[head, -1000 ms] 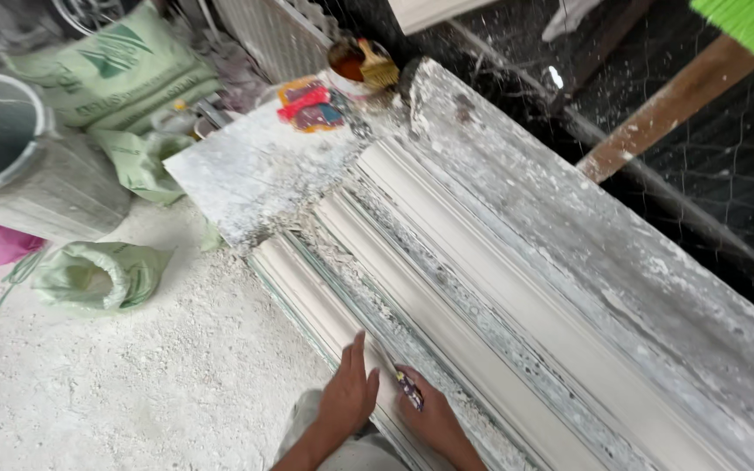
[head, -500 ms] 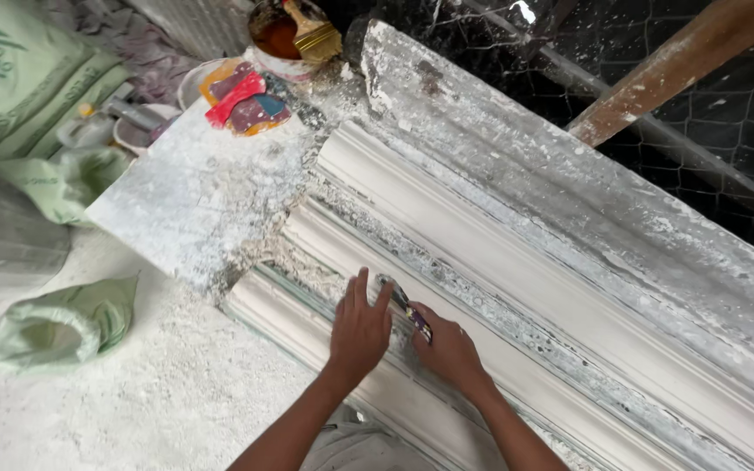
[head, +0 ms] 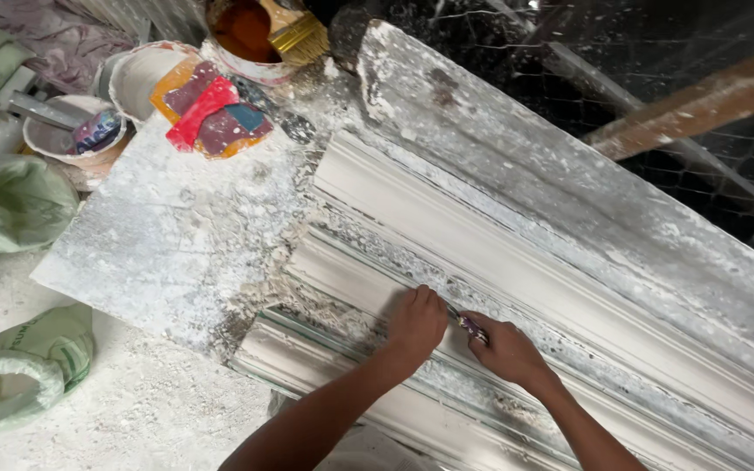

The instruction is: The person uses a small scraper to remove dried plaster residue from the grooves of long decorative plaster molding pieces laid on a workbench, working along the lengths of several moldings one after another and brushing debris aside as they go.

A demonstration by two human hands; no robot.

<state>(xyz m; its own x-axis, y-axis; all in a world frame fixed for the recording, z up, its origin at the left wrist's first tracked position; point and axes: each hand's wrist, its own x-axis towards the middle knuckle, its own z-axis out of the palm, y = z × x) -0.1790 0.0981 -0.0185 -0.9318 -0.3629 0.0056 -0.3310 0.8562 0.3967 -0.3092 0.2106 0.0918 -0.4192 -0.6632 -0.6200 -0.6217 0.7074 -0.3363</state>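
I see my left hand (head: 416,324) pressed curled on the long white plaster moulding (head: 517,262), and my right hand (head: 503,349) pinching a small tool (head: 464,324) in its groove. I think the moulding is heavy, stiff and easy to chip, so hold its thick edges. Left of the moulding lie a dusty board (head: 176,235), bowls (head: 80,139), a brush (head: 294,30) and bags (head: 19,366) on the dusty floor (head: 133,419).

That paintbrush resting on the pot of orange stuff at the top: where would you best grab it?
Judging from its pose, grip the wooden handle of the paintbrush, coming from above at the top edge. The handle points away over the pot, while the bristles hang past the rim on the right and look wet.
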